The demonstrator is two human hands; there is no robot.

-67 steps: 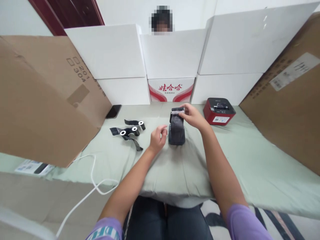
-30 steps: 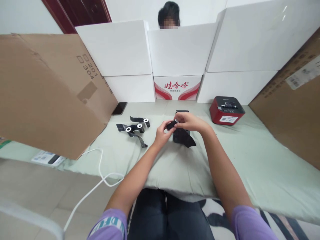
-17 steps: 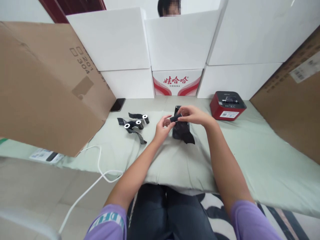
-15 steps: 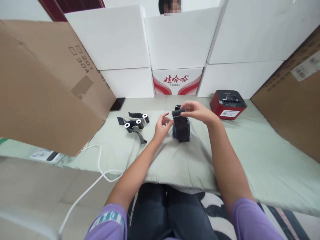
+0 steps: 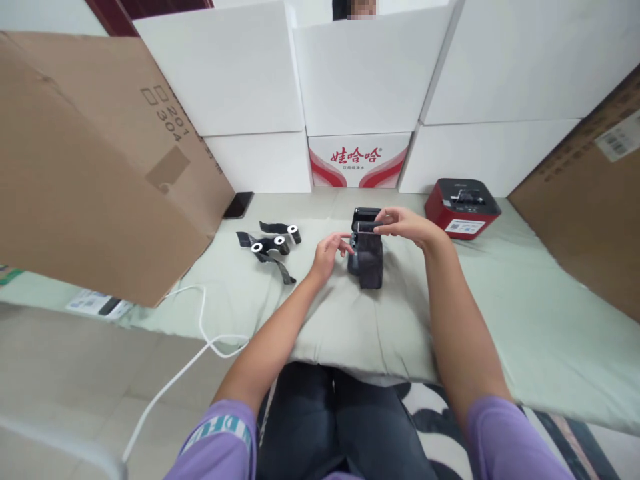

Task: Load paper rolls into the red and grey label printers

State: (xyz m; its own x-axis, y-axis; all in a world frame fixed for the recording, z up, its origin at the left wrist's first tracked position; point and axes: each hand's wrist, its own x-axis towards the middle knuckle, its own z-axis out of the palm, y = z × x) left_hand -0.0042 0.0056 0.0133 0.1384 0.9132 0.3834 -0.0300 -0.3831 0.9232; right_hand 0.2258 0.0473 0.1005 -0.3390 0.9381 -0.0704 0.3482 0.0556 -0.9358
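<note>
A small black device (image 5: 353, 265) with its black lid (image 5: 367, 215) raised stands on the cloth in front of me; it looks like a portable printer. My right hand (image 5: 406, 227) pinches the right end of a black paper roll (image 5: 369, 227) over the device's opening. From this roll a dark strip hangs down the near side, hiding much of the device. My left hand (image 5: 328, 257) is at the device's left side, fingers partly bent and apart, fingertips touching its edge. To the left lie more rolls with white ends, one roll (image 5: 294, 234) farthest back, their dark strips unrolled.
A red and black box-shaped machine (image 5: 463, 210) stands at the right. A phone (image 5: 239, 205) lies at the back left. White cartons (image 5: 357, 161) wall off the back, with cardboard (image 5: 115, 173) at the left. A white cable (image 5: 203, 313) crosses the front edge. A person's head shows behind.
My right hand has lowered the paper roll toward the device, and the raised lid now shows behind it. My left hand has moved right to touch the device's side. The view has shifted slightly.
</note>
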